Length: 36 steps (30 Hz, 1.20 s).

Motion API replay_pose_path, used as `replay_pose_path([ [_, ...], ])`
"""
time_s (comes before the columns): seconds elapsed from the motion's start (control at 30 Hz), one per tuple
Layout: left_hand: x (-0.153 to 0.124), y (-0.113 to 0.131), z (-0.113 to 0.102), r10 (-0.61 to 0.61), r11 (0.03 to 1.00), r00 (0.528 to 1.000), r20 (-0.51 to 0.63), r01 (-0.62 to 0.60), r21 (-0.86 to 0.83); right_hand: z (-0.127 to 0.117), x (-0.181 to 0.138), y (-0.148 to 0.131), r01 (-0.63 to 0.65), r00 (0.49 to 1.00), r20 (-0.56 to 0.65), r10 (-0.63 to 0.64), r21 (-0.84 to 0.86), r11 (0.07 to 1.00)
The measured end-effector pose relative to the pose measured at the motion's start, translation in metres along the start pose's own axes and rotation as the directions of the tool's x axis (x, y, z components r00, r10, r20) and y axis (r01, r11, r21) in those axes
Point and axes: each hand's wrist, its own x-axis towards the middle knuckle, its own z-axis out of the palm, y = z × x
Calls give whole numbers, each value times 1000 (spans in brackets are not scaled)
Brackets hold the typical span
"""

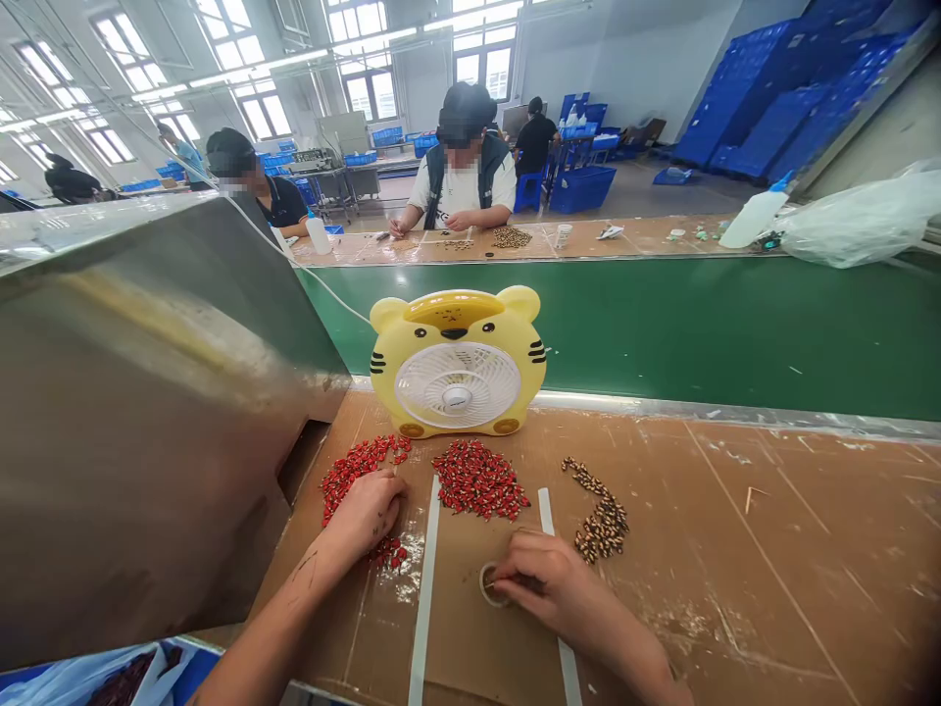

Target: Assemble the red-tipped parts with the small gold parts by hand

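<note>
My left hand (pixel 368 510) rests palm down on a pile of small red pieces (pixel 351 469), fingers curled over some of them. My right hand (pixel 548 580) is closed on a small roll of tape (pixel 488 582) lying on the brown worktop (pixel 771 549). A second pile of red pieces (pixel 479 479) lies between the hands, further back. To the right of it curves a heap of dark brown-and-white pieces (pixel 604 518). Two white strips (pixel 424 588) (pixel 545 510) lie lengthwise on the worktop.
A yellow tiger-shaped desk fan (pixel 457 361) stands behind the piles. A large steel housing (pixel 132 412) fills the left. Beyond runs a green conveyor belt (pixel 698 333). Across it a person (pixel 465 167) works at another bench; blue crates (pixel 771 108) are stacked at the back right.
</note>
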Motion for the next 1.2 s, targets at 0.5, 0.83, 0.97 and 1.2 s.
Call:
replay_pose_path([
  [0.5, -3, 16, 13, -182, 291, 983, 11, 65, -955, 2, 7, -3, 244, 966, -24, -259, -258, 935],
  [0.83, 13, 52, 49, -111, -170, 983, 148, 128, -977, -7, 5, 6, 266, 963, 46, -265, -324, 908],
  [0.97, 12, 50, 57, -95, -190, 984, 148, 128, -973, -7, 6, 10, 272, 961, 47, -272, -321, 907],
  [1.2, 8, 50, 60, -97, -163, 976, 194, 176, -971, -5, 6, 6, 254, 967, 48, -251, -291, 922],
])
